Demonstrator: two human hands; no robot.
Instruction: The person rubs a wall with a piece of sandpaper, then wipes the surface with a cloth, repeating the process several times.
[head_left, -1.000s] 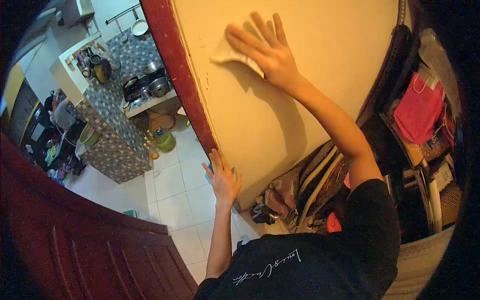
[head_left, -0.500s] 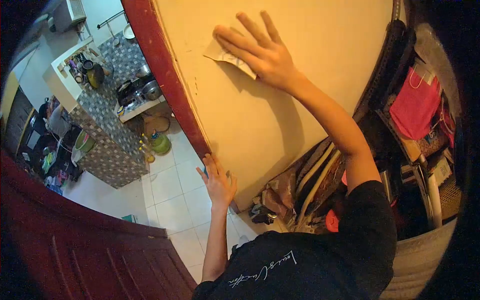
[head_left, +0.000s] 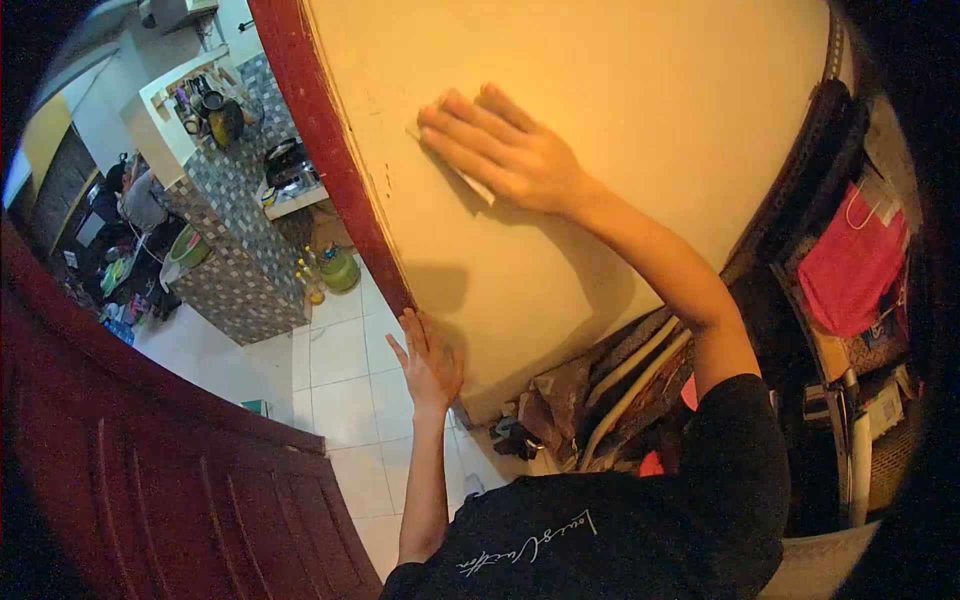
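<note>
My right hand [head_left: 512, 158] lies flat against a cream wall [head_left: 680, 100], fingers close together. Under its palm is a thin, pale sheet that looks like sandpaper [head_left: 468, 182]; only its lower edge and a corner show, the rest being covered by the fingers. Lower down, my left hand [head_left: 432, 372] rests at the wall's edge beside the dark red door frame [head_left: 325, 130]. Its fingers are stretched out, the thumb is apart, and it holds nothing. Small scuff marks show on the wall near the frame.
A dark red panelled door [head_left: 180, 480] stands at lower left. Past the doorway are a tiled counter wall [head_left: 235, 240], a green gas cylinder [head_left: 340, 272] and a person [head_left: 145, 200]. Cluttered items and a pink cloth [head_left: 852, 262] fill the right side.
My right hand has slid down the wall with the sheet, its fingers now closer together and covering more of it. My left hand stays at the edge. The view has shifted slightly.
</note>
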